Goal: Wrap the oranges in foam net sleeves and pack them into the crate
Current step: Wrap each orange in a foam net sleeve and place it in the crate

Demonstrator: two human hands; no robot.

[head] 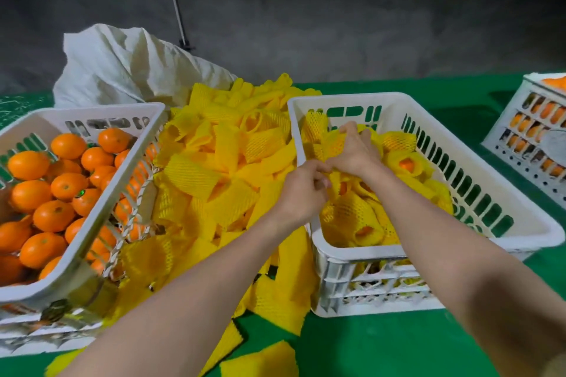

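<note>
1. Oranges (364, 214) already wrapped in foam net lie in the right crate (505, 232).
2. Right hand (356, 151) grips a sleeve (332, 144) by the crate's left wall. Left hand (301, 193), fingers curled, pinches netting beside it.
3. Likely packing; next calls for a bare orange (53, 214) and a loose sleeve (226, 168).
4. Green sticker (80, 193): unreadable.

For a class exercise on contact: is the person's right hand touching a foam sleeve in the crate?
Touching. The head view shows the right hand with fingers curled into a yellow foam sleeve inside the crate.
</note>
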